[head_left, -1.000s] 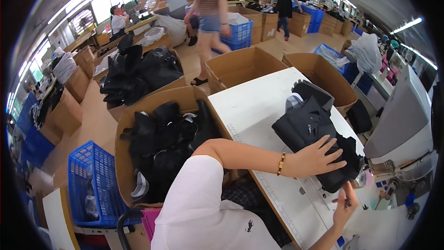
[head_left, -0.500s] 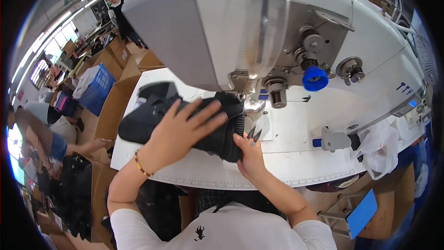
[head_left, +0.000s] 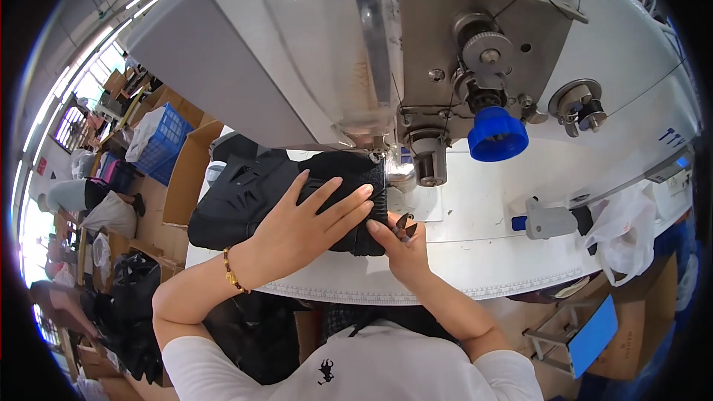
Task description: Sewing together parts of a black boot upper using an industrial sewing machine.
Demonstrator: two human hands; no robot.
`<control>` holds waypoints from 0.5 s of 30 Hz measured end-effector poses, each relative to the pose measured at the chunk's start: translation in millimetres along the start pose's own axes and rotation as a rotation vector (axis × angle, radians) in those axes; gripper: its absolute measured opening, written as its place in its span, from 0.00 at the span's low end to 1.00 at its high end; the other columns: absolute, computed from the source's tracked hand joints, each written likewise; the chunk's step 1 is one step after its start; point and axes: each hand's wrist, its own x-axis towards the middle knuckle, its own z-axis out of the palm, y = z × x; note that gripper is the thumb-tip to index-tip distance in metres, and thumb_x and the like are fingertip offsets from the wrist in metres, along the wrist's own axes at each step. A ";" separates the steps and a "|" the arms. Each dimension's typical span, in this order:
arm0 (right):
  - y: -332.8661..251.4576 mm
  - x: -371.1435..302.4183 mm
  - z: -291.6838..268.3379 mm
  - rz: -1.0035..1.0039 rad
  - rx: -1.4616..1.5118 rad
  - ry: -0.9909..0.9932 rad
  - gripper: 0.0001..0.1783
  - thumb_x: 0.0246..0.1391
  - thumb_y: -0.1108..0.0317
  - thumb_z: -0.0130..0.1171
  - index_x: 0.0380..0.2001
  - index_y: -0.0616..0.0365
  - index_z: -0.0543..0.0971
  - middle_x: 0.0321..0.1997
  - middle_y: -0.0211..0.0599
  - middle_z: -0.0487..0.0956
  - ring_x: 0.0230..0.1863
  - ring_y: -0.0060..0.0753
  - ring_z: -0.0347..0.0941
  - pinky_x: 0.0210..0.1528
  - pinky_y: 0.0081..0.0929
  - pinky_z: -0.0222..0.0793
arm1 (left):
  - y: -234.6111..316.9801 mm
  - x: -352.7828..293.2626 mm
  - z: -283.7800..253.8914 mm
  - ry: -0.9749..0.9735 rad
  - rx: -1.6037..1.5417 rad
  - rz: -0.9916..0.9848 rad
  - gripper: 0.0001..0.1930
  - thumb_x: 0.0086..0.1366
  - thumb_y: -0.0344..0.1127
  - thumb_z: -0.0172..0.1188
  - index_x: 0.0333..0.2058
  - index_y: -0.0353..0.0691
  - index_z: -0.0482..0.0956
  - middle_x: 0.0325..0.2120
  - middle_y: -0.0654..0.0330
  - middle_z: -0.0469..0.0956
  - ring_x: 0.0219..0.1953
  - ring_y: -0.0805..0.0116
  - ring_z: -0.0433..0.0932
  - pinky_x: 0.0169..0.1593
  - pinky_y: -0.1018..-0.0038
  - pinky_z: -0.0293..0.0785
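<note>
A bulky black fabric piece (head_left: 230, 204) with a ribbed edge lies on the white sewing table, its right edge beneath the needle area of a sewing machine (head_left: 223, 44). My left hand (head_left: 297, 234) rests on top of it, fingers stretched and slightly apart. At the ribbed edge, my right hand (head_left: 407, 256) has its thumb against the fabric. Dark-bladed thread snips (head_left: 405, 228) are tucked in that hand, blades pointing up and away from me. The fingers under the fabric are hidden, as is the needle tip.
A blue tension knob (head_left: 497, 135) and metal fittings overhang the table. A ruler strip (head_left: 371, 299) runs along the table's near edge. To the right are a white plastic bag (head_left: 620, 241) and a blue-topped stand (head_left: 592, 336). Cardboard boxes and a blue crate (head_left: 163, 145) stand at left.
My view has moved closer to the machine. My left hand has settled lower on the black fabric, nearer its ribbed edge, with fingers closer together. The right hand stays at the edge with the snips.
</note>
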 end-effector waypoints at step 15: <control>-9.4 6.8 12.9 0.068 0.271 0.154 0.08 0.52 0.72 0.48 0.35 0.63 0.73 0.24 0.19 0.68 0.24 0.08 0.58 0.22 0.11 0.53 | -6.9 3.1 -18.5 -0.107 -0.131 0.066 0.29 0.48 0.23 0.49 0.53 0.34 0.60 0.57 0.55 0.55 0.61 0.59 0.52 0.55 0.53 0.56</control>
